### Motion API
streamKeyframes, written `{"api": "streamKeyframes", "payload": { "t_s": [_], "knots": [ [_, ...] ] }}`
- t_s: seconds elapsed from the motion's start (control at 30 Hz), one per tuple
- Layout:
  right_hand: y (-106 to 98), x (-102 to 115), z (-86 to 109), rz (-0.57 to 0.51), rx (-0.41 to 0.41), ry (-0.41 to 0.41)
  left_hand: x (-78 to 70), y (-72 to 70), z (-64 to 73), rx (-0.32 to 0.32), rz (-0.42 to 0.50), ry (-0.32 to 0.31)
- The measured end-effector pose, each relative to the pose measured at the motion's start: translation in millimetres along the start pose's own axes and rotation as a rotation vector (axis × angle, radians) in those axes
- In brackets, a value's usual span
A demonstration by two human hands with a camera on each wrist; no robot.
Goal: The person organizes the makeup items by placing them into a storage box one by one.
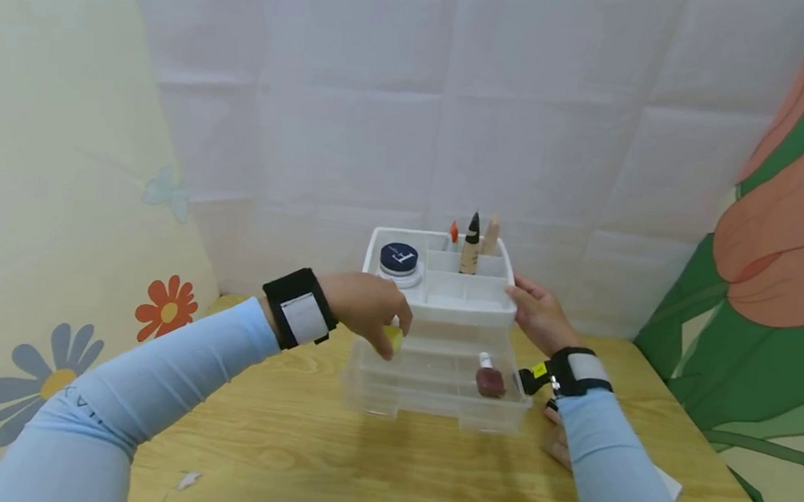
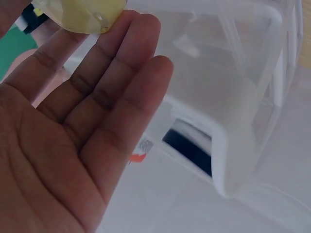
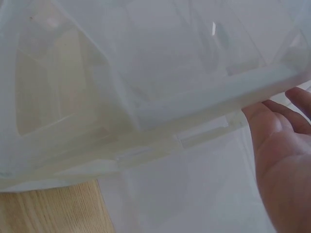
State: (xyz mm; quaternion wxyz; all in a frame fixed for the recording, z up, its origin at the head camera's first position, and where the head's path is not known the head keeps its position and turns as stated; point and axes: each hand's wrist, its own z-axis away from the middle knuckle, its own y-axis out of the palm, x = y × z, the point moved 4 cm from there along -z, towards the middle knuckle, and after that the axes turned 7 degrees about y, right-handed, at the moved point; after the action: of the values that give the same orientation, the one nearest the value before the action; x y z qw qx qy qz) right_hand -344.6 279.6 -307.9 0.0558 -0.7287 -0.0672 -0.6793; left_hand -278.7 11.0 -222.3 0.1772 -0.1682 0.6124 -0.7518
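Note:
A white and clear plastic makeup organizer (image 1: 440,313) stands on the table, its lower drawer (image 1: 427,398) pulled out toward me. My left hand (image 1: 371,307) pinches a small yellow nail polish bottle (image 1: 393,338) over the left part of that drawer. Close up in the left wrist view, the bottle (image 2: 85,14) is rounded and see-through, held near the fingertips. A dark red nail polish bottle (image 1: 490,381) with a white cap lies in the drawer's right part. My right hand (image 1: 543,317) grips the right side of the organizer's top tray, thumb at the front corner.
On the top tray are a dark-lidded round jar (image 1: 398,258), a beige tube with a black pointed cap (image 1: 469,251), another beige item (image 1: 490,236) and a red-tipped one (image 1: 454,233). A beige object (image 1: 556,443) and a white item (image 1: 668,482) lie partly behind my right forearm.

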Motion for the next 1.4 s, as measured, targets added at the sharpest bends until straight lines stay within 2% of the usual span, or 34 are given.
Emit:
{"api": "streamKeyframes", "payload": {
  "t_s": [0.2,0.37,0.57,0.77,1.13,1.4],
  "knots": [
    [2.0,1.9,1.0,0.020,0.002,0.001,-1.0,17.4,-8.0,0.041,-0.022,0.000],
    [2.3,3.5,3.5,0.014,-0.001,0.006,0.1,32.3,-11.8,0.034,-0.073,0.026],
    [2.4,2.0,3.0,-0.006,-0.003,-0.002,1.1,43.8,-13.6,0.021,-0.134,0.013],
    [2.1,0.6,2.1,-0.001,-0.005,-0.029,2.9,51.0,-13.7,0.001,-0.174,-0.004],
    [3.1,3.9,0.4,0.019,-0.014,-0.012,10.4,54.1,-11.9,-0.039,-0.119,0.001],
    [2.9,2.7,0.0,-0.032,0.002,-0.041,8.7,54.3,-12.7,-0.046,-0.104,-0.002]
  ]
}}
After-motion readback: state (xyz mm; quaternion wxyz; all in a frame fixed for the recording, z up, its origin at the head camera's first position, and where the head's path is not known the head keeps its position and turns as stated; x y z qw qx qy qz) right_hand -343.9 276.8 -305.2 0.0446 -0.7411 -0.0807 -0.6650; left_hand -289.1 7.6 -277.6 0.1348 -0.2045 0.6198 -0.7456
